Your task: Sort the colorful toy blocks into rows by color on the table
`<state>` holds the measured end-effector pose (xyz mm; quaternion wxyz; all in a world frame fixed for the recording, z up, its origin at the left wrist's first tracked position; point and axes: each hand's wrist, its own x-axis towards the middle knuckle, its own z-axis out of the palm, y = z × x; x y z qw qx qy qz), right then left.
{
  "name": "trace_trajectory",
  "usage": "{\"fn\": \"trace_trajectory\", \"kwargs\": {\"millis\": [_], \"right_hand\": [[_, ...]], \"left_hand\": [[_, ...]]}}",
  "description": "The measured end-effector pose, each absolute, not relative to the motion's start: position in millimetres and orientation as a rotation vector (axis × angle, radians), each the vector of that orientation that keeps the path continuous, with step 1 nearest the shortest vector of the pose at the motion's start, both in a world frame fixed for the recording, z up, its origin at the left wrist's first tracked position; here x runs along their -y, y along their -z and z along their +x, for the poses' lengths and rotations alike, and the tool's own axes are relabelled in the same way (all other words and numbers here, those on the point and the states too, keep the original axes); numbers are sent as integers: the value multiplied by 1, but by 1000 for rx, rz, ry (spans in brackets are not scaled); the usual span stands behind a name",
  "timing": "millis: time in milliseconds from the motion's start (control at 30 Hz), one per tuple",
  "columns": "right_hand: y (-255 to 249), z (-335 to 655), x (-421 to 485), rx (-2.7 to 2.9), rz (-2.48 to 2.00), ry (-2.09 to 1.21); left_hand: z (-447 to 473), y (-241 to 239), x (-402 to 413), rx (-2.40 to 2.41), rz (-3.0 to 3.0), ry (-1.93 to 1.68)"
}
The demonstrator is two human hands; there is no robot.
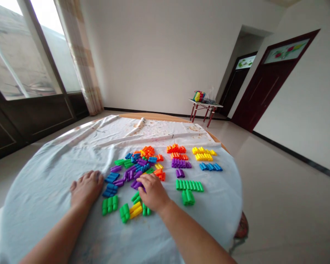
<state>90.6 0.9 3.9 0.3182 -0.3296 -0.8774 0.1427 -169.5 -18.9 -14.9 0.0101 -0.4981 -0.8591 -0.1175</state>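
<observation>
My left hand (87,187) rests flat on the tablecloth, fingers stretched out and nothing in them, beside blue tube pieces (110,190). The fingers of my right hand (153,189) are curled down onto a purple plastic tube piece (136,184) at the near side of a mixed pile; my hand partly hides it. Purple, blue, orange and green tube pieces lie jumbled in that pile (143,163). Closer to me are green tube pieces (110,205) and a yellow piece (136,210). Right of the pile, sorted rows show orange (176,149), purple (181,163), yellow (204,157), blue (210,167) and green (189,185).
A pale blue cloth (44,198) covers the round table, with a stained white cloth (165,130) at its far side. Beyond stands a small table (206,105) with bags on it. A window is on the left, dark red doors (272,80) on the right.
</observation>
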Motion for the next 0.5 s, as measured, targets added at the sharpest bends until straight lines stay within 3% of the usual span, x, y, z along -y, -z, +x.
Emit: {"fn": "trace_trajectory", "kwargs": {"millis": [500], "right_hand": [[4,89,-5,2081,-856,-521]], "left_hand": [[-162,17,22,2621,-1453,348]]}}
